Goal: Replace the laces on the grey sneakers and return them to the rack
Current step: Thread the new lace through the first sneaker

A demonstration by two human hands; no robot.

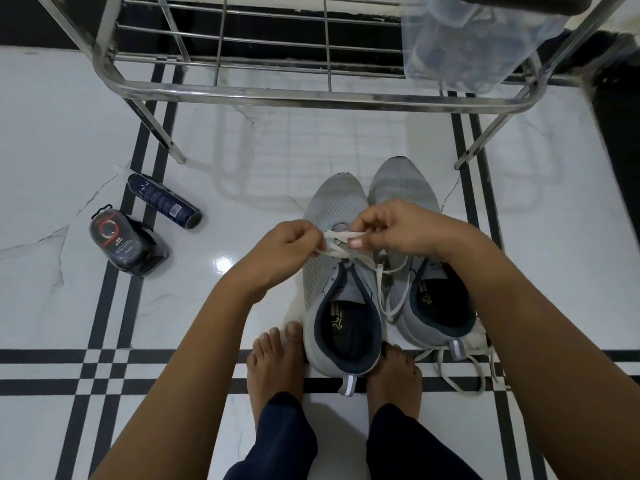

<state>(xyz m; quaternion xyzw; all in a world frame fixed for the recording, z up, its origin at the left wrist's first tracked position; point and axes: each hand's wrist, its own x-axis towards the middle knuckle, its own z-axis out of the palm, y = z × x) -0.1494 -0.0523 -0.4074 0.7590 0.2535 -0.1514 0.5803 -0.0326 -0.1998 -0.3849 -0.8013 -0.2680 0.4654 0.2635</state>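
Note:
Two grey sneakers stand side by side on the tiled floor, toes pointing away from me. The left sneaker [332,209] sits between my bare feet; the right sneaker [401,181] is beside it. A white lace [341,249] crosses the left sneaker's eyelets. My left hand [287,244] pinches the lace at the shoe's left side. My right hand [391,226] pinches the lace at the right side, over both shoes. Loose lace ends [388,296] trail between the shoes, and another loose lace [460,379] lies on the floor behind the right sneaker's heel.
A steel shoe rack [311,95] stands just beyond the sneakers, its lowest shelf bare except a clear plastic container [478,43] at the right. A dark spray can [166,202] and a packaged shoe polish sponge [124,244] lie on the floor to the left.

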